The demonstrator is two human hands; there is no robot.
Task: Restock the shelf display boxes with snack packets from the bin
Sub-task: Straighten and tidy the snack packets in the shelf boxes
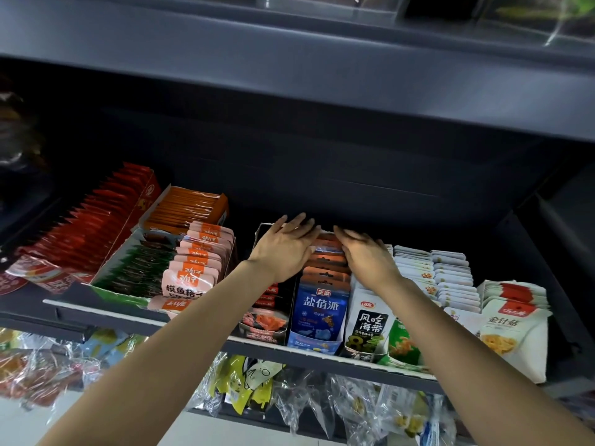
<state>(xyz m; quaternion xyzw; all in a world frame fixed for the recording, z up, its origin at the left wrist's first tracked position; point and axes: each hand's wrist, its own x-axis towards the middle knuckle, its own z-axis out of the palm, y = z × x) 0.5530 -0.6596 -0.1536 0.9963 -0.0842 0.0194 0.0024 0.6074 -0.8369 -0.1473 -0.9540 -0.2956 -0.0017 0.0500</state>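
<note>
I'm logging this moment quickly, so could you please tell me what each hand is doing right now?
Left hand: open, fingers straight, resting on the row of blue packets.
Right hand: open, fingers extended onto the same row, gripping nothing.

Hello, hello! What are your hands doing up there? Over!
Left hand, right hand open, flat on blue packet row. Row upright in its display box. Nothing blocking.

Before me: glossy plastic-film snack packets (317,304); matt cardboard display boxes (112,265); smooth dark matt shelf (289,350), metal-looking; crinkled clear plastic bags (354,403).
</note>
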